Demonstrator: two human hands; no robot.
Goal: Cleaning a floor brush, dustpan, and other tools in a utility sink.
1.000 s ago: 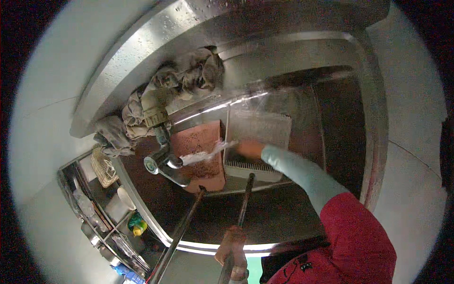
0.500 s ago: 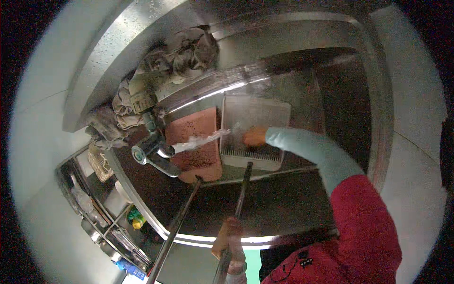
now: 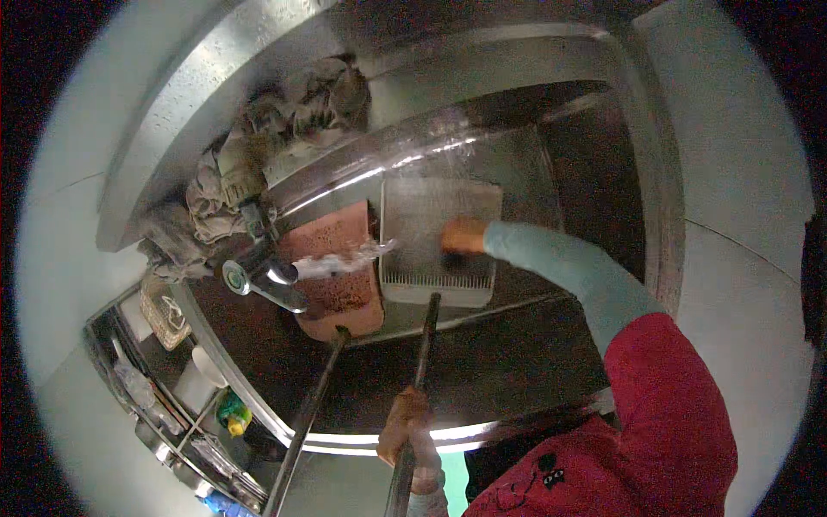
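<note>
**One pole (image 3: 425,358) is slanting from a pale dustpan (image 3: 439,207) into the left hand (image 3: 403,426)**

The pale dustpan is lying in the steel sink (image 3: 482,370), and the left hand, at its six o'clock, is wrapping its fingers around the pole. The right hand (image 3: 466,235) is hanging over the pan's three o'clock side; it is blurring, so I cannot tell whether its fingers are spreading, pinching anything or touching the pan.

Slipping is looking like the main risk: a wet pole could be turning in a single-handed grip, tipping the pan. Water (image 3: 332,264) is shooting toward three o'clock from the tap (image 3: 282,270), crossing the pink dustpan (image 3: 340,226) at the pale one's nine o'clock; striking an edge, it could be splashing the blue-grey sleeve (image 3: 564,263). A second pole (image 3: 301,422), running from the pink dustpan toward seven o'clock, is crossing the sink's front edge with no hand showing on it, so a knock could be sliding it sideways.

The pink dustpan is looking like plastic and is showing dark speckles. The pale one is boxy and thin-walled, its six o'clock edge carrying comb-like teeth (image 3: 438,281). Both poles are gleaming darkly. Grey-brown cloths (image 3: 323,103) are crumpling softly at ten to eleven o'clock.
</note>
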